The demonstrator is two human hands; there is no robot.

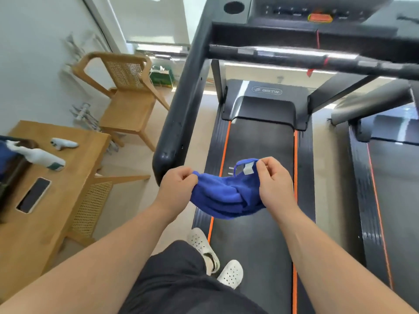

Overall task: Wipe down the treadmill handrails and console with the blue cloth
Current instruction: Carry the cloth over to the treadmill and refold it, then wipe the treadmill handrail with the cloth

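Note:
A crumpled blue cloth with a white tag and a loop hangs between both hands above the treadmill belt. My left hand pinches its left edge and my right hand pinches the corner by the tag. The black left handrail runs from just beyond my left hand up toward the console at the top. A front crossbar spans below the console, with a red safety cord hanging over it.
A wooden table at left holds two white spray bottles and a phone. A wooden chair stands behind it. A second treadmill is at right. My feet in white clogs stand on the belt's left edge.

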